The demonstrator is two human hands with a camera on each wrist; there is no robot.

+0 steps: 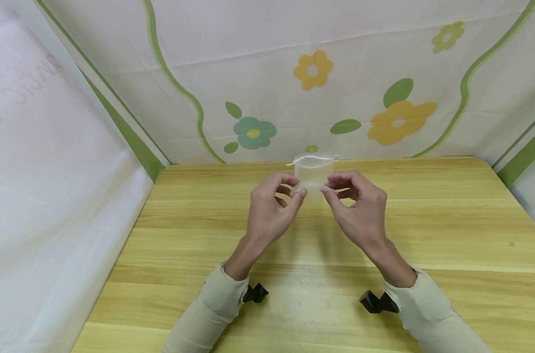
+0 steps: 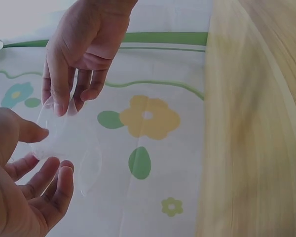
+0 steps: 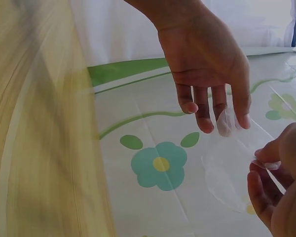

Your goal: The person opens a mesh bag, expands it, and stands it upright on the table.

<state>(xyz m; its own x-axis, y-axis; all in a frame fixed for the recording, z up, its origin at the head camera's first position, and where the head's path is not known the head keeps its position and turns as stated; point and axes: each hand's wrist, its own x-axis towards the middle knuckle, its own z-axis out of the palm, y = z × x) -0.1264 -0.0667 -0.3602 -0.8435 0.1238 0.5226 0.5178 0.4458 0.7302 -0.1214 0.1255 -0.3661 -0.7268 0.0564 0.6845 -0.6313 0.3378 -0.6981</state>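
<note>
Small sheer white drawstring pouch (image 1: 313,171), upright, held above wooden table.

A sheer pouch (image 1: 313,172) hangs above the far middle of the table (image 1: 448,235), between the left hand (image 1: 271,208) on its left and the right hand (image 1: 360,208) on its right, a patterned cloth (image 1: 360,73) behind them.

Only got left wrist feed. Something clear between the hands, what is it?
Observer: A small sheer drawstring pouch, held upright; the head view shows its white cord at the top.
Operator: Is it resting on the table?
Observer: No, it is lifted above the wooden table, near the far edge.
Operator: Who has it?
Observer: Both. The left hand and the right hand each pinch a lower corner.
</note>
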